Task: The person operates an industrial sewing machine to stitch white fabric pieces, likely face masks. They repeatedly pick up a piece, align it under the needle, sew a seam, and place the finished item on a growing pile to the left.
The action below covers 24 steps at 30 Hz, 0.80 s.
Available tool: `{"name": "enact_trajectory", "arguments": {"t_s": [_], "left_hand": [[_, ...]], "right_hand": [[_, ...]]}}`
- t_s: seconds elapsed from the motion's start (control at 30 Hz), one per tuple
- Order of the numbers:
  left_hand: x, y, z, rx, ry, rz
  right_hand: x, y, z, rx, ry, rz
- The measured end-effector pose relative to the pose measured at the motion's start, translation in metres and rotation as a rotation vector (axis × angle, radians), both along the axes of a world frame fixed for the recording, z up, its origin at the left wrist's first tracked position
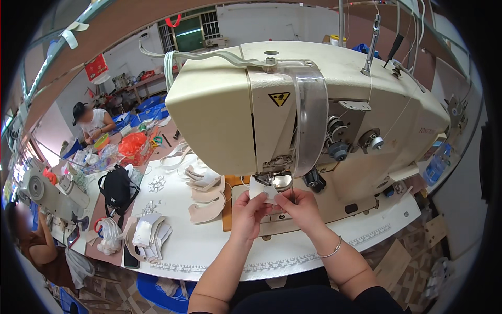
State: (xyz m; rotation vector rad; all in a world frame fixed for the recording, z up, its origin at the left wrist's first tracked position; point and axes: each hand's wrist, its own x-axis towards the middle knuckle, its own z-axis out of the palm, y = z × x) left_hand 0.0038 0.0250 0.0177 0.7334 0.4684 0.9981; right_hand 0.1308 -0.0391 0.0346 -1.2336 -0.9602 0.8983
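A small white piece of material [258,187] lies under the needle area of a large cream sewing machine [214,115]. My left hand [248,213] pinches the piece's near left edge between thumb and fingers. From the other side, my right hand [301,208] is closed on its near right edge, just beside the shiny metal foot [283,181]. The two thumbs point toward each other, a short gap apart. Part of the piece is hidden beneath my fingers and behind the machine's foot.
Left of the machine lie curved beige pieces [206,209], a stack of white pieces [151,235] and small metal bits [157,183]. A black bag [119,191] sits farther left. A measuring tape [314,255] runs along the table's front edge. Two other people [97,123] sit at the left.
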Motion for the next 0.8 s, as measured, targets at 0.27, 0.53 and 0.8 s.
{"name": "enact_trajectory", "arguments": {"t_s": [0.27, 0.53, 0.8], "left_hand": [[-0.004, 0.018, 0.007, 0.011, 0.042, -0.081], [-0.008, 0.035, 0.011, -0.019, 0.039, -0.166], [-0.004, 0.039, 0.007, -0.018, 0.006, -0.189]], "right_hand": [[0.017, -0.010, 0.005, 0.269, -0.051, -0.248], [0.032, 0.000, 0.014, 0.533, -0.693, -0.516], [0.039, 0.005, -0.014, 0.408, -0.677, -0.477]]}}
